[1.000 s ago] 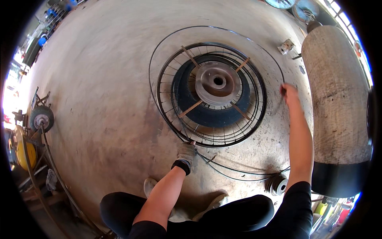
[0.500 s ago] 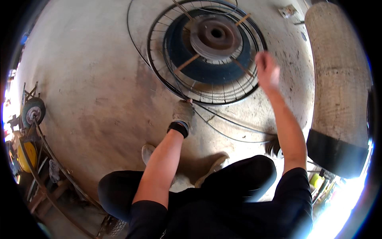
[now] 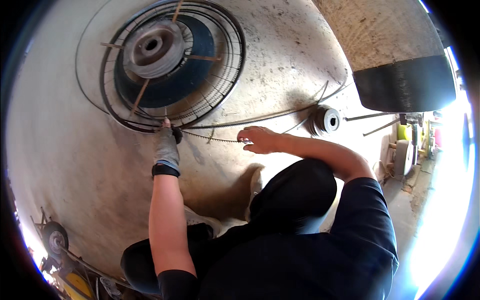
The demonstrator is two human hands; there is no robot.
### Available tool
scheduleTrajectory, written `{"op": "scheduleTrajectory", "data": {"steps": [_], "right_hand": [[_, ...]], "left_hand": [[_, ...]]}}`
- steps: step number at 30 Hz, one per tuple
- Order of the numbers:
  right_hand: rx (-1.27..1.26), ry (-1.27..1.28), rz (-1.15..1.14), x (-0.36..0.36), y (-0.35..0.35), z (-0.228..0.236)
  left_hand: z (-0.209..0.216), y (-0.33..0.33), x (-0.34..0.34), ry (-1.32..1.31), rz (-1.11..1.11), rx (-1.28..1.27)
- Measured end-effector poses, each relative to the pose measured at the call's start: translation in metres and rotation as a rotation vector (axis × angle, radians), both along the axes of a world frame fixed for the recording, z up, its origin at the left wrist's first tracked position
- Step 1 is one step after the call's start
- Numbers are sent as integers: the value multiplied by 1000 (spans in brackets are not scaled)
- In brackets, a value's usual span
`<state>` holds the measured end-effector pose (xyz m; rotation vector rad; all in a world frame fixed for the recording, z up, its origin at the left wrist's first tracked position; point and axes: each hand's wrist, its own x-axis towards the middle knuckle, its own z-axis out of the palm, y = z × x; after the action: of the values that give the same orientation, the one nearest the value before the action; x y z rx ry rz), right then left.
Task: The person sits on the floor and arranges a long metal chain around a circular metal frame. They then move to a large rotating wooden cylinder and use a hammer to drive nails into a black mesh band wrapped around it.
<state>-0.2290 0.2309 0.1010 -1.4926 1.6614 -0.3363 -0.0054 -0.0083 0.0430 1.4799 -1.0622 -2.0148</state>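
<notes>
A large spoked wheel rim (image 3: 234, 82) lies flat on the floor at the upper left, with a dark disc (image 3: 195, 75) and a rusty grooved pulley (image 3: 167, 57) at its centre. My left hand (image 3: 166, 145), in a grey work glove with bare fingertips, is closed at the rim's near edge, where dark strips meet. A thin toothed strip (image 3: 212, 137) runs rightward from there to my right hand (image 3: 260, 139). The bare right hand has thumb and fingers pinched around this strip. Its far end continues toward a small grooved pulley (image 3: 327, 121).
A second dark strip (image 3: 265, 118) stretches across the floor to the right. A big rounded worn body with a black end (image 3: 405, 85) stands at the upper right. A wheeled cart (image 3: 55, 239) with a yellow part sits at the lower left. My knees and shoes are close below my hands.
My view has swung right, so the wheel appears farther left. My right hand has come down from beside the rim onto the toothed strip. The left hand stays at the rim's near edge.
</notes>
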Motion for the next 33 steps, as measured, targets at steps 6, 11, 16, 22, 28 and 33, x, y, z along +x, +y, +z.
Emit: {"op": "scheduleTrajectory", "data": {"steps": [6, 11, 16, 22, 28, 33], "right_hand": [[13, 12, -60, 11, 7, -5], [10, 92, -7, 10, 13, -13], [-42, 36, -13, 12, 2, 1], [-241, 98, -35, 3, -22, 34], [-625, 367, 30, -2, -51, 63], [-722, 626, 164, -6, -70, 66]], "left_hand": [[8, -7, 12, 4, 124, 9], [24, -34, 31, -470, 79, -196], [32, -64, 55, -190, 269, -94], [30, -103, 62, -109, 313, -92], [39, -135, 67, -103, 334, -54], [-1, -141, 120, -194, 275, 12]]}}
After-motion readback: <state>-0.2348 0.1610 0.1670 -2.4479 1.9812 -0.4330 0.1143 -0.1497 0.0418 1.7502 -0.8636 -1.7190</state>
